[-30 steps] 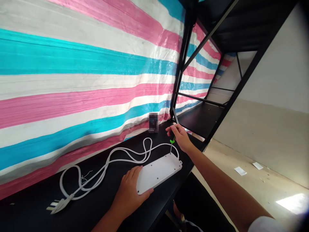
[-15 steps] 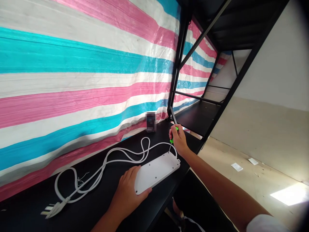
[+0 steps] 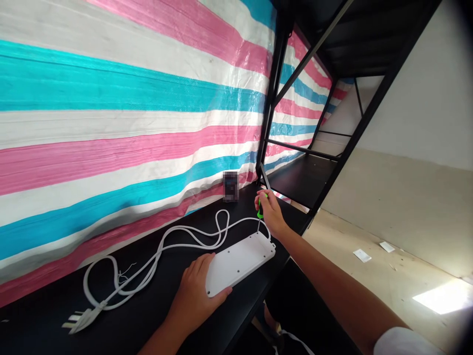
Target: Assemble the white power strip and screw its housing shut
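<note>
The left hand pinches a long white plastic power strip between thumb and fingers, seemingly for steadiness, while the right hand curls its fingers round a slim green-handled screwdriver, tip below them.

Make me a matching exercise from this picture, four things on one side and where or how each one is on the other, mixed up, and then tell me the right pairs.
Things:
1. Screwdriver
2. Plug
3. Left hand
4. Cord

Places and states:
A. Lies in loops on the black shelf
B. Grips one end of the white strip
C. Tip down, in the right hand
D. Lying with its prongs pointing left

Right pairs: 1-C, 2-D, 3-B, 4-A
</note>
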### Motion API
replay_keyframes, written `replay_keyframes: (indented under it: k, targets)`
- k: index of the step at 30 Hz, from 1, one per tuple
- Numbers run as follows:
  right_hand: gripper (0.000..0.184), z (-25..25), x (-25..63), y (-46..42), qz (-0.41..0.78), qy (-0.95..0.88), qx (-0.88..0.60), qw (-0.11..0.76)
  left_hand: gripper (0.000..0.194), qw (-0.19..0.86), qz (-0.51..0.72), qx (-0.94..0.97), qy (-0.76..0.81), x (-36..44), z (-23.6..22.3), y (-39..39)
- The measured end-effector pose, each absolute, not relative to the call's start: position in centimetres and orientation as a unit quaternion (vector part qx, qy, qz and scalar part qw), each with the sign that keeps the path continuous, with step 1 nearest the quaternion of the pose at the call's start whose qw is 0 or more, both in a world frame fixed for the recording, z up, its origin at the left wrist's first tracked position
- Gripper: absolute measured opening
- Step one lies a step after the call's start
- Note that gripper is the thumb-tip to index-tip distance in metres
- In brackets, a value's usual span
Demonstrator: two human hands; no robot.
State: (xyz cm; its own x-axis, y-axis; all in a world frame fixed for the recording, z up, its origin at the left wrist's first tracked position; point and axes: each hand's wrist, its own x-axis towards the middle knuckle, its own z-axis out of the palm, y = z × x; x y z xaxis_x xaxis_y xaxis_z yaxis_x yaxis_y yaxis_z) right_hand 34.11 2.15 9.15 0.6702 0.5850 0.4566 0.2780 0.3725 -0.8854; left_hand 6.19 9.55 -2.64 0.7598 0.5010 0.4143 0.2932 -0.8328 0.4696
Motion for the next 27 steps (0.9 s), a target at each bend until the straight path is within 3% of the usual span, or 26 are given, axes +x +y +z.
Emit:
replay_keyframes:
  k: [4, 19, 27]
  targets:
    - [0.048, 9.0, 34.6, 1.8, 0.111, -0.398, -0.550, 0.726, 0.072, 0.189, 0.265, 0.921, 0.216, 6.1, -2.6, 9.5]
    - [0.036, 8.2, 34.0, 1.6, 0.034, -0.372, -0.552, 0.745, 0.075, 0.162, 0.275, 0.924, 0.211, 6.3, -2.3, 9.1]
    - [0.040, 7.4, 34.1, 2.1, 0.018, -0.376, -0.539, 0.754, 0.076, 0.171, 0.255, 0.928, 0.211, 6.2, -1.1, 8.3]
